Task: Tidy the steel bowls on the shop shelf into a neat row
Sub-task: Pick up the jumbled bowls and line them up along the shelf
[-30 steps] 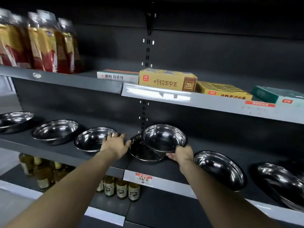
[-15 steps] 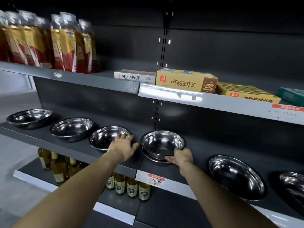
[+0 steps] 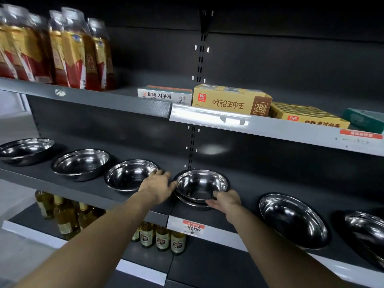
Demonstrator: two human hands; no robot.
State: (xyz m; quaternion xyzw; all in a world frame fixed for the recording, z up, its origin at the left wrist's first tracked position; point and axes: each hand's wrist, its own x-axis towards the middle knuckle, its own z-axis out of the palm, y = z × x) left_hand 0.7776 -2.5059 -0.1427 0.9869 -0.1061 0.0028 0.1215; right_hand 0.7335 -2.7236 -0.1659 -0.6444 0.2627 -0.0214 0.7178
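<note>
Several steel bowls stand in a row on the dark middle shelf (image 3: 87,193). At the centre one bowl (image 3: 200,183) sits nested in a second bowl (image 3: 192,204), of which only the front edge shows. My right hand (image 3: 225,201) grips the top bowl's front right rim. My left hand (image 3: 159,187) lies flat on the shelf between this stack and the neighbouring bowl (image 3: 129,176); its fingertips reach that bowl's rim and its thumb touches the stack's left side. Further bowls stand at the left (image 3: 81,164), far left (image 3: 25,149), right (image 3: 293,220) and far right (image 3: 367,229).
The upper shelf holds packaged bottles (image 3: 68,50) at the left and flat boxes (image 3: 230,99) at the centre and right. Small glass bottles (image 3: 162,238) stand on the shelf below. A price label (image 3: 193,226) is stuck to the shelf's front edge.
The top bowl has slid left and settled squarely into the lower bowl, which was mostly exposed before. My left hand has shifted from the lower bowl's left edge to the gap beside the stack.
</note>
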